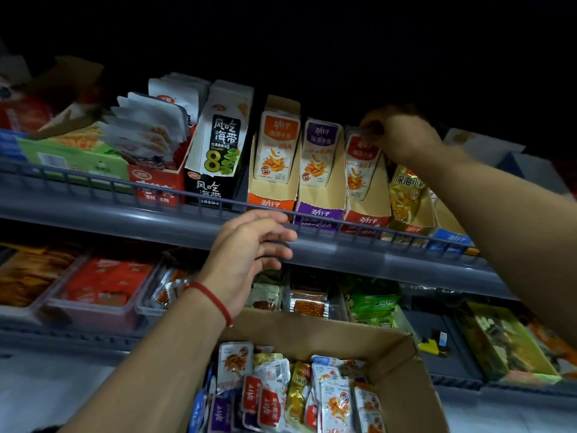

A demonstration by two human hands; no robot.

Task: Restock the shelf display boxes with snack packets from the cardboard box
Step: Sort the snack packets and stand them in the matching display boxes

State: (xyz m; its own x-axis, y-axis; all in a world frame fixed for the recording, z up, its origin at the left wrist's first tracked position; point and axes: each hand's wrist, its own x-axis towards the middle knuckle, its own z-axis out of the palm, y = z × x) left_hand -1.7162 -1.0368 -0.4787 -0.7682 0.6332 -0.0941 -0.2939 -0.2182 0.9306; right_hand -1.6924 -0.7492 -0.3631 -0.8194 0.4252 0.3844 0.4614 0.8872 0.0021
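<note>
An open cardboard box at the bottom holds several mixed snack packets in red, purple, gold and white. On the upper shelf stand an orange display box, a purple one, a red one and a gold one. My right hand pinches the top of a red-labelled packet standing in the red box. My left hand hovers with fingers apart at the shelf's front rail, below the orange box, holding nothing.
A black seaweed box, a red box of white packets and a green box fill the upper shelf's left. The lower shelf carries trays of red, silver and green packets. A blue box sits right of the gold one.
</note>
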